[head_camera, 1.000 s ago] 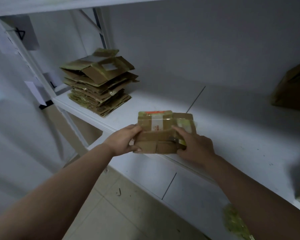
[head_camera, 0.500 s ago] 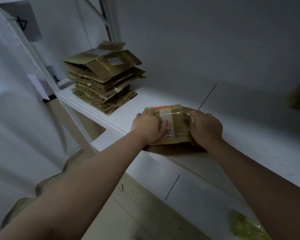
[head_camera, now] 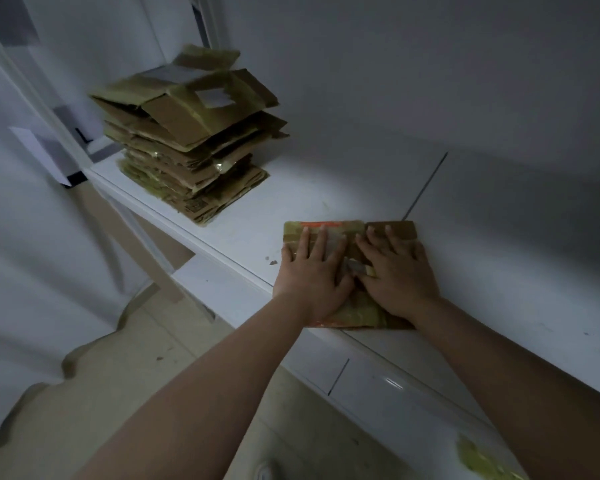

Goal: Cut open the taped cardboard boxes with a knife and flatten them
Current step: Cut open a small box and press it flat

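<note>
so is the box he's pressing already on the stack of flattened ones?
No: the box lies flat on the shelf under the left hand and right hand, apart from the stack.

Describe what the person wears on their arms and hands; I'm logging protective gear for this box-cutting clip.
No protective gear shows. The left hand and right hand are bare: no gloves, and no rings or bandages that I can make out in the dim light. Both forearms are bare up to the frame edge, with no sleeves, watch or wristband in view.

Hands [head_camera: 354,271] cover middle of flattened box [head_camera: 326,227]; knife [head_camera: 357,268] mostly hidden.
</note>
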Available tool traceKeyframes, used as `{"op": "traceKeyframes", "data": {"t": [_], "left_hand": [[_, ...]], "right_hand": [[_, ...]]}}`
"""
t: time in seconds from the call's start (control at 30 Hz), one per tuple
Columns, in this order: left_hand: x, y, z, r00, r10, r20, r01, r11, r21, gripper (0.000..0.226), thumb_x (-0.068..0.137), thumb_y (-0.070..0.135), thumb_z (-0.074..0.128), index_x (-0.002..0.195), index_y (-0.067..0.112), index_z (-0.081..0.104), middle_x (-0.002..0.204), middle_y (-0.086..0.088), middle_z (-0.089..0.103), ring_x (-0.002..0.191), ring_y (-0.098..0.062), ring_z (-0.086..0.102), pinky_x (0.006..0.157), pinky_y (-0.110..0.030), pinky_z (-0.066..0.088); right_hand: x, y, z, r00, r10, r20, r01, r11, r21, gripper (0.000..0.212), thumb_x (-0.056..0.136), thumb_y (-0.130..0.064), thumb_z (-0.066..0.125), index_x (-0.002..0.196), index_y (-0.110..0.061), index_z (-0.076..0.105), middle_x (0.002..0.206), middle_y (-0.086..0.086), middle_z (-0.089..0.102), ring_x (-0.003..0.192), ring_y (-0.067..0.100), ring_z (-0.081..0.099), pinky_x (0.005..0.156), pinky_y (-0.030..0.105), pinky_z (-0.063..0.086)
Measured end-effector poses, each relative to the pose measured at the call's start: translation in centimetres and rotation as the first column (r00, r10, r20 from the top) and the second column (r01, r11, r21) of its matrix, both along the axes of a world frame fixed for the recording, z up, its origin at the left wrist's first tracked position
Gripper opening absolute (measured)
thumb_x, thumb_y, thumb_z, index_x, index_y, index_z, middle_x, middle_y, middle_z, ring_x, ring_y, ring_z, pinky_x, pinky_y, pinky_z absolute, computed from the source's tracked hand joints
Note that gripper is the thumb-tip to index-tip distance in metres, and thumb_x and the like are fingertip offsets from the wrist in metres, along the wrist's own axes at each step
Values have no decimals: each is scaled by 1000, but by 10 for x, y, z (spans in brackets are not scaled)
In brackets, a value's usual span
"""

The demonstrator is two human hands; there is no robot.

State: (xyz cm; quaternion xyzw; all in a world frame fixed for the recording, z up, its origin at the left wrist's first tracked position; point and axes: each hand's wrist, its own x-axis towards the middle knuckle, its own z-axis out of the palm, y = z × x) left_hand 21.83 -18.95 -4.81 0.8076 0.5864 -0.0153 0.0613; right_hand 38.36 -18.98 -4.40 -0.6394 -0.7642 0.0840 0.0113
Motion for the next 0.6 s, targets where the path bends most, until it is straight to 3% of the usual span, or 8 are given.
{"op": "traceKeyframes", "data": {"t": [0.13, 0.27, 0.4, 0.6], "left_hand": [[6, -7, 4, 999, 41, -36, -41, 999, 20, 69, 94, 63, 13, 154, 32, -2, 162, -6, -7, 147, -31, -14, 118, -55, -1], [11, -20, 4, 982, 189, 4, -189, 981, 34, 75, 92, 67, 13, 154, 27, 2, 162, -9, -6, 147, -34, -12, 119, -54, 1], [6, -20, 1, 979, 185, 85, -190, 981, 47, 74, 92, 67, 18, 154, 29, 7, 162, -8, -2, 148, -33, -9, 119, -51, 5], [2, -18, 6, 987, 135, 83, -136, 991, -1, 76, 92, 66, 23, 155, 28, 2, 162, -9, -5, 147, -33, -12, 119, -49, 3]], "right_hand": [[-1, -2, 4, 999, -25, -34, 24, 999, -34, 62, 96, -54, 27, 151, -36, 5, 159, -11, -5, 146, 16, -10, 116, 52, 3], [-2, -7, 2, 998, -48, -39, 49, 999, 9, 60, 97, -53, 25, 151, -36, 6, 160, -9, -3, 147, 18, -9, 115, 54, 5], [-7, -9, 0, 998, -40, 46, 38, 999, 29, 62, 98, -49, 25, 151, -32, 1, 160, -5, -7, 146, 23, -10, 115, 56, 4], [-3, -5, 5, 1000, -18, 23, 19, 999, -29, 66, 96, -55, 26, 151, -32, -2, 160, -5, -9, 146, 23, -12, 114, 57, 6]]}}
